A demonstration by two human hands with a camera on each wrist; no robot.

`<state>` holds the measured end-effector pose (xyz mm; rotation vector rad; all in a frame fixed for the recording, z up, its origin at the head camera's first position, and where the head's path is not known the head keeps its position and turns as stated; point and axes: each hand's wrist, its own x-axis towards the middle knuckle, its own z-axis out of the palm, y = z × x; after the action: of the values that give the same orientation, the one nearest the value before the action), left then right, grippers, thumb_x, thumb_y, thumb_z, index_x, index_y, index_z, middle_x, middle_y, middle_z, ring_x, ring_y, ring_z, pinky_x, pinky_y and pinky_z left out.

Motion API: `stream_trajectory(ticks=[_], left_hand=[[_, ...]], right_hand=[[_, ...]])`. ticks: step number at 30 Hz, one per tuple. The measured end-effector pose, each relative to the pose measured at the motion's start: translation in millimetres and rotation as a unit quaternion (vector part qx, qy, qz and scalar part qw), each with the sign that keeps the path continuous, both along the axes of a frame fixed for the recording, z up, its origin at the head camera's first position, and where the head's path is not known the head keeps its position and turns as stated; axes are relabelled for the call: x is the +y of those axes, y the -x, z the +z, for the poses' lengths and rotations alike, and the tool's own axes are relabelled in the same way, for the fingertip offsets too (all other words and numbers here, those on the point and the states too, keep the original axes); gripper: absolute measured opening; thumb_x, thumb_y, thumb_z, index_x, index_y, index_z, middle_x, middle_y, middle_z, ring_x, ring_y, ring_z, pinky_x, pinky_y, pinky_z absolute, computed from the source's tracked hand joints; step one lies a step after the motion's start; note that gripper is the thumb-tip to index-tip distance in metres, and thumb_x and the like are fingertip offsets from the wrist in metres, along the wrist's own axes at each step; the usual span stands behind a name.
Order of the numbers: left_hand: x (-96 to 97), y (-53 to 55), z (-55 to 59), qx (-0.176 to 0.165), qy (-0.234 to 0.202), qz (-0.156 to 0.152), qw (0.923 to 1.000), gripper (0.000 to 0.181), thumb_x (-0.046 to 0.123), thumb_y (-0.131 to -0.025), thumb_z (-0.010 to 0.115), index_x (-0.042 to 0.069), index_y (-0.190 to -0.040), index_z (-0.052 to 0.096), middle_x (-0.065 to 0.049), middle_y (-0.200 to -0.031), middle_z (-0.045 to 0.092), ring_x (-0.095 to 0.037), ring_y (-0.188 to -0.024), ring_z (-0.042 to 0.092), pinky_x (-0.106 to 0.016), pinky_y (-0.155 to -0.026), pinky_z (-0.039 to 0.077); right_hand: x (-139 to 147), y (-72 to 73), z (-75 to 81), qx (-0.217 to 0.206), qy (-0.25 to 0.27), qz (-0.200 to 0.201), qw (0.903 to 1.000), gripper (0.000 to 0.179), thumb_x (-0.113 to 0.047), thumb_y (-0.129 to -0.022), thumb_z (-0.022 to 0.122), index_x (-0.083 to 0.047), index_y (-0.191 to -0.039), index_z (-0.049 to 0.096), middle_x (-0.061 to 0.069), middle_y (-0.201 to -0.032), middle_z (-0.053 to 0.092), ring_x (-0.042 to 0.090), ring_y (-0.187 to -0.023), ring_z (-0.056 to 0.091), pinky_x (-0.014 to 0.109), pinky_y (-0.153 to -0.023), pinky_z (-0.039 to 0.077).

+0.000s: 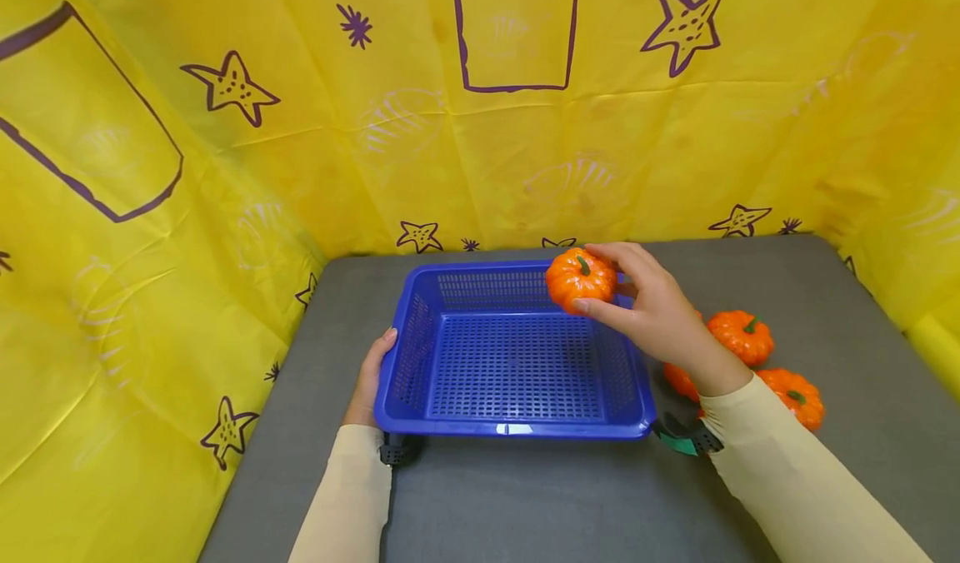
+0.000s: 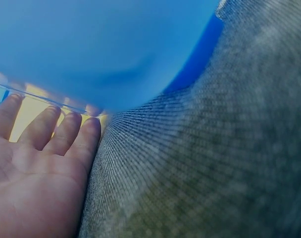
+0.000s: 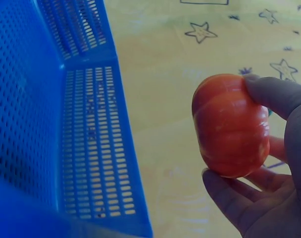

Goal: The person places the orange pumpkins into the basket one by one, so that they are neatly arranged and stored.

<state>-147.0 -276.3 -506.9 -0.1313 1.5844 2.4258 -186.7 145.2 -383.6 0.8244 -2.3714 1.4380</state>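
A small orange toy pumpkin (image 1: 576, 284) with a green stem is held by my right hand (image 1: 645, 301), thumb on one side and fingers on the other, above the right back part of a blue plastic basket (image 1: 517, 430). In the right wrist view the same pumpkin (image 3: 229, 126) sits between thumb and fingertips, apart from the basket wall (image 3: 98, 144). My left hand (image 1: 369, 384) rests against the basket's left side. Its fingers (image 2: 39, 126) look nearly straight in the left wrist view, fingertips touching the blue side.
Several more orange pumpkins (image 1: 741, 336) lie on the grey table (image 1: 480, 496) right of the basket, partly hidden by my right forearm. A yellow cloth (image 1: 300, 155) with purple starfish drawings hangs behind and along both sides. Dark straps circle both wrists.
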Motion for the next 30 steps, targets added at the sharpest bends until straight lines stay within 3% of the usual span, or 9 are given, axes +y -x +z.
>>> stream_trajectory(ticks=[11, 21, 30], left_hand=[[1.3, -0.6, 1.7, -0.001, 0.017, 0.01, 0.9998, 0.06, 0.053, -0.11, 0.049, 0.02, -0.161, 0.049, -0.022, -0.14, 0.063, -0.028, -0.103, 0.07, -0.04, -0.079, 0.062], [2.8, 0.0, 3.1, 0.001, 0.016, 0.008, 0.9998, 0.059, 0.052, -0.111, 0.048, 0.024, -0.162, 0.048, -0.024, -0.143, 0.06, -0.027, -0.103, 0.069, -0.04, -0.078, 0.061], [1.6, 3.0, -0.4, -0.001, 0.015, 0.009, 0.9998, 0.06, 0.052, -0.11, 0.049, 0.019, -0.16, 0.049, -0.02, -0.137, 0.065, -0.027, -0.103, 0.069, -0.041, -0.079, 0.06]], right_hand=[[-24.3, 13.5, -1.3, -0.009, -0.013, 0.021, 0.9997, 0.065, -0.01, -0.09, 0.091, -0.002, -0.148, 0.061, 0.013, -0.143, 0.059, 0.028, -0.124, 0.059, 0.02, -0.092, 0.054], [-47.1, 18.9, 1.1, -0.046, -0.019, 0.042, 0.9979, 0.068, -0.017, -0.094, 0.089, -0.004, -0.153, 0.059, 0.015, -0.147, 0.056, 0.03, -0.125, 0.058, 0.048, -0.099, 0.057], [-69.6, 28.1, 1.1, -0.063, -0.045, 0.054, 0.9955, 0.067, -0.025, -0.096, 0.088, -0.007, -0.153, 0.059, 0.012, -0.144, 0.056, 0.029, -0.122, 0.058, 0.048, -0.099, 0.055]])
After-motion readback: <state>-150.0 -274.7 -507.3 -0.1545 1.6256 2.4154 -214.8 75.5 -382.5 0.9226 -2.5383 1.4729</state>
